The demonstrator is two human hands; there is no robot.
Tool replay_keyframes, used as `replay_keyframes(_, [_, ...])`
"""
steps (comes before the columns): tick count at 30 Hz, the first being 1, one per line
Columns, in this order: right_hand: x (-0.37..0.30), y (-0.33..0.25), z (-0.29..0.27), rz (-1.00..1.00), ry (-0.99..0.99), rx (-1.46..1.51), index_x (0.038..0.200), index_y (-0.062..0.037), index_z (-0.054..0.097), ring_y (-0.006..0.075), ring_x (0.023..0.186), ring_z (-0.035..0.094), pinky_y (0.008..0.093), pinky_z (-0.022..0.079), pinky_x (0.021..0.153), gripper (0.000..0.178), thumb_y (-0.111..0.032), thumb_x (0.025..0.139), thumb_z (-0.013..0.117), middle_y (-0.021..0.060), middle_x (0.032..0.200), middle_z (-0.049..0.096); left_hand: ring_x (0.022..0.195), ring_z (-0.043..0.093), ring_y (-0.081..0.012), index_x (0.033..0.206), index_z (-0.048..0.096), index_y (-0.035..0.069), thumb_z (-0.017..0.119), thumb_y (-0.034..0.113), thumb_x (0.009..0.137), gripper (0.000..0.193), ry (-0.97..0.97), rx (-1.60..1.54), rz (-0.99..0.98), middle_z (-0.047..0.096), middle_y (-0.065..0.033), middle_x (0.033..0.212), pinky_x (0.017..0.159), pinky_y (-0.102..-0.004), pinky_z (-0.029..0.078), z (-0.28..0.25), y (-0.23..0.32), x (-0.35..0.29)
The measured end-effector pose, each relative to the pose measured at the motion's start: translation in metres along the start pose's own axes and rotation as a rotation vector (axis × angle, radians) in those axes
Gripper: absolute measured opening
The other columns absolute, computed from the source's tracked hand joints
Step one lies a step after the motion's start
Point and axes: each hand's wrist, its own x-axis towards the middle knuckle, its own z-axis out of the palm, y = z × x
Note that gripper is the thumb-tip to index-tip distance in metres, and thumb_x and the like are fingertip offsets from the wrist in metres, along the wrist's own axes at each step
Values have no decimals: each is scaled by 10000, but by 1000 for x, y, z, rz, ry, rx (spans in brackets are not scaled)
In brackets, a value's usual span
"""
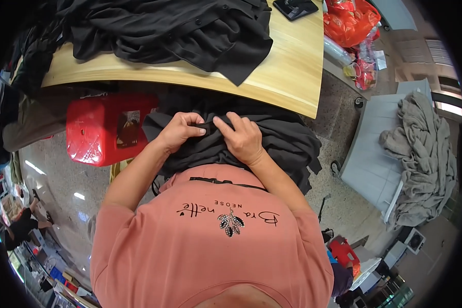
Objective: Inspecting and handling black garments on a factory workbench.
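A black garment (287, 137) lies bunched across my lap, partly under the table's near edge. My left hand (182, 132) pinches a fold of it between thumb and fingers. Close beside it, my right hand (243, 139) is closed on the same cloth, its fingers curled and pointing toward the left hand. A short stretch of dark cloth edge runs between the two hands. Which part of the garment they hold is too dark to make out. On the table ahead lies a heap of black buttoned clothing (164, 33).
The pale wooden table (292, 66) has a dark phone (295, 7) at its far edge. A red plastic stool (90, 131) stands to the left. Red plastic bags (349, 23) sit far right. Grey cloth (426, 154) is draped over a wheeled pale cart (372, 149) at the right.
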Motion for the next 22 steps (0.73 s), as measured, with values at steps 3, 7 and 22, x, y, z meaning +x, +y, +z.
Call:
replay_keyframes(3, [12,-5,-1,-254,144,36,889,-118,624,164,783,546,278,381,639,276,-86,617,588,21,898,581,633,503,-49,759,592,12,611,-3,717,49,16,-21,-108,570,26,701,618,-182,409,-1,3,-2])
replay_keyframes(7, [10,-12,11,-384,-93,329,809,-40,561,198,767,543,320,387,653,166,-85,649,554,59,833,565,620,481,-55,763,612,11,622,12,728,36,78,-87,-50,559,27,683,574,-201,398,-8,-9,-2])
replay_keyframes(22, [24,-23,7,-508,-136,432,812,-24,525,271,667,519,366,377,626,216,48,609,540,110,771,558,625,510,-130,702,626,-2,658,42,594,121,141,136,-21,576,-64,628,558,-283,418,7,-37,14])
